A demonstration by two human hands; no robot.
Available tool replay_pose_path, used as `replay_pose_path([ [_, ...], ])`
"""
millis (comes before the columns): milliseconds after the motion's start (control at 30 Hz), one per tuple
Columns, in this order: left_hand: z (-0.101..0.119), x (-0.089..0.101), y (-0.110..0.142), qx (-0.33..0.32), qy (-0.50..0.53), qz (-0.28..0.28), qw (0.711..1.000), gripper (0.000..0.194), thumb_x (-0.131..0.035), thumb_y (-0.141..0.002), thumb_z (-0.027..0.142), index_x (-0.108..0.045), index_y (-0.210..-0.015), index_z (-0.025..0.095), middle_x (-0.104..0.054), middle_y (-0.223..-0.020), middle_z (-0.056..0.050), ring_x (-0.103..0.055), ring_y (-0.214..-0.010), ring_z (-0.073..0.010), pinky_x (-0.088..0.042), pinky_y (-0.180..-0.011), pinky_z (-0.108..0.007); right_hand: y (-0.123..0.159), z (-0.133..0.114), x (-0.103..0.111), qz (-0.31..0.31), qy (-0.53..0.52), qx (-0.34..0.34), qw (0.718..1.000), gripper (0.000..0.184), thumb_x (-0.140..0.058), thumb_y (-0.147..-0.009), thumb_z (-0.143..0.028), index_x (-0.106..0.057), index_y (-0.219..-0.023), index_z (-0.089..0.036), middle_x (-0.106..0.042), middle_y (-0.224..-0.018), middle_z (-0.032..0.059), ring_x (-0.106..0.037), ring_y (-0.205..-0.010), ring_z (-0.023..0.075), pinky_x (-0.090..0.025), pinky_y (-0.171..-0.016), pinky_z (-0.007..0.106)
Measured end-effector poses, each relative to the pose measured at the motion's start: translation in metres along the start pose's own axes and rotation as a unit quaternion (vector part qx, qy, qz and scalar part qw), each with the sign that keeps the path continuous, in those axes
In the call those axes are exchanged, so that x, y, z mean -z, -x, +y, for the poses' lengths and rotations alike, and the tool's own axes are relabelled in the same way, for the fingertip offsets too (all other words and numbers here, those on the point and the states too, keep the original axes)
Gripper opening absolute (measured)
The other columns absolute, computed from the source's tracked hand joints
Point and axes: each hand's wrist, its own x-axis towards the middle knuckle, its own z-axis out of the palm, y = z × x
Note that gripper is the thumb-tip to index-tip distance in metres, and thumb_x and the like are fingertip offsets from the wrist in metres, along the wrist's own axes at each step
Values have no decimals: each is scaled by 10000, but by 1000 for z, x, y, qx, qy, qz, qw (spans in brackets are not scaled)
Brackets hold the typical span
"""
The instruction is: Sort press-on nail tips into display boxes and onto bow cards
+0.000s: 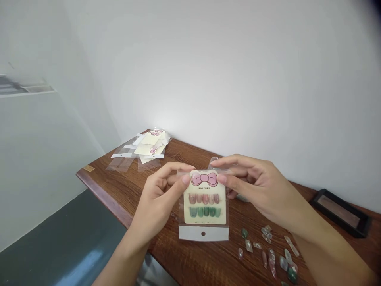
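Note:
Between my two hands, above the table, hangs a clear plastic bag (204, 233) with a white strip and a punched hole at its lower end. Inside it sits a cream card (205, 190) printed with a pink bow. Press-on nails (205, 211) line the card in two rows, pinkish above and green below. My left hand (162, 198) pinches the bag's upper left corner between thumb and fingers. The upper right corner is gripped by my right hand (253, 180), its thumb in front near the bow. Behind that hand a clear plastic container (213, 161) is partly hidden.
Loose press-on nails (271, 260) lie scattered at the table's front right. A black-framed box (341, 212) rests at the far right. Several cream cards (153, 139) and clear bags (120, 161) are piled at the back left. The wooden table (187, 153) meets a white wall.

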Motion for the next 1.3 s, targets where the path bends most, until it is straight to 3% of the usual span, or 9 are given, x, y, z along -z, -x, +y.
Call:
replay_pose_path([
  [100,-1,1,1,-4,10,2,1000,145,-651,-983,320,-700,-1110,270,-795,-876,0,-719,-745,-138,-568,-658,-224,0,-2,1,2,0,30,1000,311,-768,-891,-380,-758,-1189,-293,-792,-1100,44,-745,-802,151,-624,-633,211],
  [233,1,-1,2,2,10,13,1000,217,-652,-979,330,-687,-1191,299,-755,-761,9,-662,-655,-134,-525,-617,-239,0,1,2,0,-4,75,997,254,-744,-914,-375,-780,-1154,-300,-794,-1063,41,-733,-779,147,-608,-612,223],
  [433,5,-2,3,-12,4,19,1000,83,-677,-957,322,-737,-1008,295,-697,-752,11,-593,-648,-121,-450,-606,-236,0,5,6,-14,4,121,993,160,-721,-939,-319,-804,-1074,-292,-793,-956,26,-717,-809,155,-583,-686,259],
  [567,7,0,5,-20,-2,-5,1000,83,-652,-973,318,-734,-983,311,-590,-642,35,-497,-604,-114,-399,-605,-239,0,4,8,-20,17,147,989,114,-698,-957,-294,-805,-989,-310,-757,-841,-12,-662,-728,112,-512,-629,216],
  [667,8,3,6,-23,-6,-12,1000,79,-664,-962,326,-733,-927,307,-503,-601,42,-428,-590,-115,-351,-589,-246,0,1,9,-25,26,155,987,128,-678,-965,-279,-799,-934,-305,-710,-776,-21,-611,-674,97,-468,-587,205],
  [933,9,0,7,-24,33,-44,998,97,-686,-925,311,-724,-853,258,-460,-554,39,-332,-516,-110,-232,-523,-279,3,1,13,-42,22,168,985,206,-615,-936,-173,-770,-832,-260,-701,-749,0,-619,-662,130,-469,-593,250],
  [1100,13,2,10,-9,41,-97,994,105,-651,-935,305,-714,-874,246,-574,-616,6,-405,-534,-120,-280,-534,-279,2,0,13,-59,-5,167,984,197,-608,-903,-164,-740,-779,-242,-687,-692,-10,-588,-595,121,-429,-529,248],
  [1200,16,5,12,5,35,-128,991,142,-648,-913,375,-691,-914,239,-646,-706,-38,-500,-590,-161,-351,-572,-306,1,-1,12,-67,-5,162,984,200,-597,-894,-165,-725,-758,-238,-676,-671,-14,-567,-575,118,-411,-516,252],
  [1300,15,8,12,-5,13,-124,992,243,-634,-898,473,-676,-903,234,-640,-731,-55,-535,-635,-198,-383,-602,-338,1,3,14,-75,14,167,983,214,-563,-912,-189,-723,-777,-232,-680,-674,3,-564,-583,138,-401,-527,279],
])
